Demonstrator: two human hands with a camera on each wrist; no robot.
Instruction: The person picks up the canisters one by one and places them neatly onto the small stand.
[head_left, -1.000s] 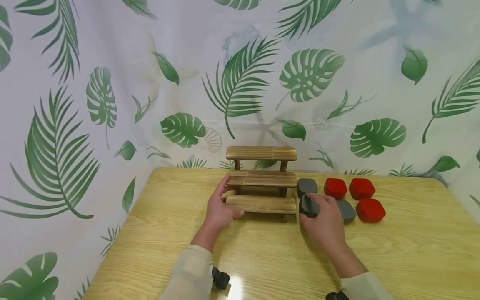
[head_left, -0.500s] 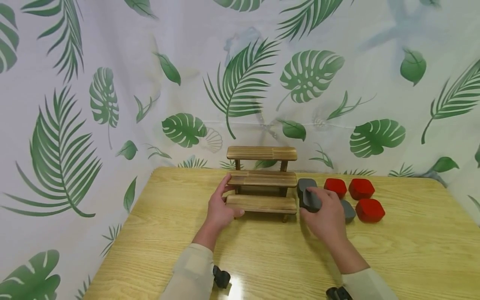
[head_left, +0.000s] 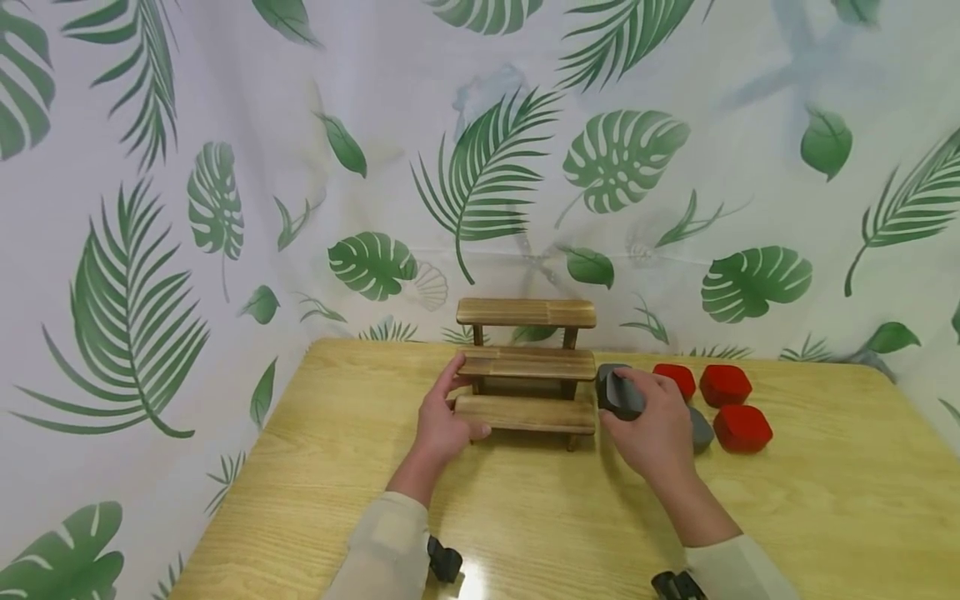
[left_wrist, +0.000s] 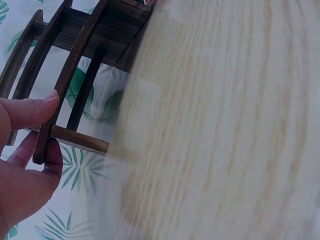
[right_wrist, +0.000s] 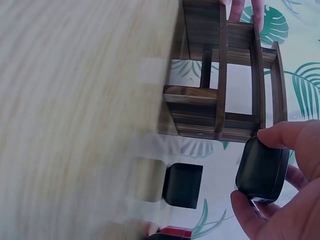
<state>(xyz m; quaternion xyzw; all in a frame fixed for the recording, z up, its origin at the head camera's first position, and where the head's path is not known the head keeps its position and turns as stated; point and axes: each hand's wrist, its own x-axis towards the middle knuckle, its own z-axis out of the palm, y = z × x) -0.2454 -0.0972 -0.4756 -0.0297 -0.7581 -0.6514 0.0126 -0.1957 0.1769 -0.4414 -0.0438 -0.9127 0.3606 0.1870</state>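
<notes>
A brown wooden three-step stand [head_left: 525, 364] stands at the back of the table. My left hand [head_left: 441, 427] grips its left end; in the left wrist view the thumb lies across the front of a step and fingers curl behind. Just right of the stand, my right hand [head_left: 658, 433] pinches a dark grey rounded-square box [head_left: 626, 397] between thumb and fingers. The right wrist view has this held box [right_wrist: 260, 167] raised off the table beside the stand's right end. Another grey box [head_left: 604, 375] sits behind it, mostly covered. A third grey box [head_left: 702, 432] is partly hidden by my right hand.
Red rounded-square boxes lie right of the grey ones: one at the back [head_left: 677, 380], one beside it [head_left: 725, 385], one nearer [head_left: 742, 428]. A leaf-patterned cloth [head_left: 420, 167] hangs right behind the wooden table [head_left: 540, 508] and along its left side.
My right hand has lifted the grey box off the table, from in front of the back grey box to partly over it. My left hand stays on the stand.
</notes>
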